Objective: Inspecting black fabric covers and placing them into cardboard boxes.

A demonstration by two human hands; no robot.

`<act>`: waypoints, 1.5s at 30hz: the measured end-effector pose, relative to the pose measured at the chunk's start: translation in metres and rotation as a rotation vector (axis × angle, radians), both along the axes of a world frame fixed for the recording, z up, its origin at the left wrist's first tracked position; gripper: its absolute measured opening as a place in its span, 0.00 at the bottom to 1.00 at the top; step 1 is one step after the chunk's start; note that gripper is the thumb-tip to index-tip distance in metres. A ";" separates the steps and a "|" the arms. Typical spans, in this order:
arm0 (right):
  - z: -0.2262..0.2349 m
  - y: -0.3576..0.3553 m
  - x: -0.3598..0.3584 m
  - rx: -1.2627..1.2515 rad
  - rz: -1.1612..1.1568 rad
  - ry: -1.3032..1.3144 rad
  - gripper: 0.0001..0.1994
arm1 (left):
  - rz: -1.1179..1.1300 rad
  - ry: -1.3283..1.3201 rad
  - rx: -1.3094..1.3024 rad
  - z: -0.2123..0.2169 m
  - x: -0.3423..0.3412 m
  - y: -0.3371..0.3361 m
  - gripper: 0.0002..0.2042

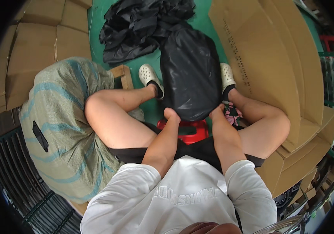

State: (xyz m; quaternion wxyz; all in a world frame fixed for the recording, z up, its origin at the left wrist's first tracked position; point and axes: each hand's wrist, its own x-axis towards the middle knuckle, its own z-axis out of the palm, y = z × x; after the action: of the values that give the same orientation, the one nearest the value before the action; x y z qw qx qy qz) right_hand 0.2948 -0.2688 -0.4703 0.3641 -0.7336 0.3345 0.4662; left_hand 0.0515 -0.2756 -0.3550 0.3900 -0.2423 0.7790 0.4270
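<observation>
A full, rounded black plastic bag (190,72) lies lengthwise between my feet, its near end toward me. My left hand (171,114) is at the bag's near left corner and my right hand (217,110) at its near right corner. Both hands grip the bag's near end from the sides, with most of the fingers hidden under or behind the plastic. Below that end, between my forearms, shows a red plastic stool (193,132). A pink, black and green patterned cloth (232,114) lies beside my right hand.
Crumpled black plastic sheeting (135,29) lies on the green floor (96,23) ahead. A large woven sack (63,128) with blue-green stripes stands at my left, a black phone (40,136) on it. Cardboard boxes (34,54) rise at far left; large cardboard panels (268,62) stand at right.
</observation>
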 end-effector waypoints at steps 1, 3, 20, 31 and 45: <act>-0.020 -0.023 -0.012 -0.091 0.084 -0.044 0.25 | 0.012 0.039 0.030 -0.019 -0.026 -0.009 0.19; -0.071 -0.010 0.023 -0.316 0.094 -0.236 0.25 | -0.116 -0.030 0.048 -0.011 0.004 0.003 0.22; 0.378 0.171 0.046 1.065 1.317 -0.303 0.11 | -0.585 0.463 0.145 0.030 -0.033 0.042 0.17; 0.382 0.132 0.083 0.666 2.069 -0.686 0.19 | -0.890 0.362 -0.149 0.022 -0.049 0.053 0.26; 0.404 0.126 0.059 0.698 2.186 -0.808 0.20 | -2.029 1.238 0.626 0.143 0.055 0.046 0.35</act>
State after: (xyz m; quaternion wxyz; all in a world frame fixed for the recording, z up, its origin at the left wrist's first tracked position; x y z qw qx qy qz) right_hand 0.3543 -0.1423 -0.0663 0.0350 -0.5838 -0.7409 0.3303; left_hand 0.1062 -0.2296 -0.2119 0.1513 0.8209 0.5322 0.1416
